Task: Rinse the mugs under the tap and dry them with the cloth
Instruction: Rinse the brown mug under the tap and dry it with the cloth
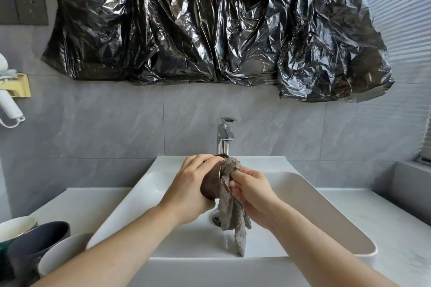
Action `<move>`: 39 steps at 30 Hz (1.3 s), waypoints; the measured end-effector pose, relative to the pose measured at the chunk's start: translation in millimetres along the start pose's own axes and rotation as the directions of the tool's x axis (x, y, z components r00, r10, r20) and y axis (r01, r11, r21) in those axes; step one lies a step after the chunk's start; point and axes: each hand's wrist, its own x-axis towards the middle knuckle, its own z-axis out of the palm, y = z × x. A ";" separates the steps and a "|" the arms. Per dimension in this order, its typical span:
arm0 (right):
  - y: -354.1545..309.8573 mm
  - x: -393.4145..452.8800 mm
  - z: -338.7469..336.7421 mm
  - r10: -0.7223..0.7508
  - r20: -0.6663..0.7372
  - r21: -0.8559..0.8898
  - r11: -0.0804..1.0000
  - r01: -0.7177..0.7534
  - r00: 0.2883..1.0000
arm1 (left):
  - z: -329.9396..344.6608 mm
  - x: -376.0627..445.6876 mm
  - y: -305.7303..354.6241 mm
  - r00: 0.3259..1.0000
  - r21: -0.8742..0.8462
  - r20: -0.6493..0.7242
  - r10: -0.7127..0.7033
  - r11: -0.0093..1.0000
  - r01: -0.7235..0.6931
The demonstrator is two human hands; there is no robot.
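We note black plastic sheeting (210, 21) covering most of the wall above, taped over grey tiles (93, 123). Below it runs the pale table (384, 221), carrying a white rectangular sink (303, 184) at centre. A chrome tap (224, 137) stands at the sink's back edge; we see no water running from it.

Our two bare forearms reach in over the basin. The left hand (192, 184) wraps around a brown mug (210, 184), fingers curled over its far side and rim, holding it tilted above the basin, just in front of the tap. The right hand (251, 191) is closed on a grey cloth (229, 202), fingertips pressing a bunch of it into the mug's mouth. The rest of the cloth hangs down in loose strips over the drain (216, 218), its lowest end close to the front wall of the sink; whether it touches the basin we cannot tell.

At the lower left, on the table beside the sink, three more mugs cluster together: a dark grey mug (37, 244), a white mug (63, 254) nearest the sink, and a cream mug (16, 228) behind. A white appliance (9, 105) hangs on the wall at far left, under a dark socket plate (30, 9).
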 end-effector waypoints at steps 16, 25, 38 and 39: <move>-0.2 -14.7 6.3 -0.109 0.049 -0.432 0.894 0.119 0.993 | -7.6 0.2 -12.9 0.992 0.002 -0.110 -0.067 0.998 0.068; 4.0 -6.6 -4.3 -0.307 -0.113 -0.574 0.797 0.190 0.945 | -1.1 0.2 -12.4 0.988 -0.087 -0.127 -0.086 0.993 0.076; -6.5 -11.5 -5.0 -0.337 -0.338 -0.335 0.916 0.222 0.879 | -6.8 3.8 -4.3 0.916 -0.388 -0.257 -0.309 0.901 0.195; -11.0 -16.0 -4.8 -0.337 -0.349 -0.317 0.921 0.228 0.874 | -9.8 4.1 -1.0 0.901 -0.425 -0.262 -0.347 0.879 0.215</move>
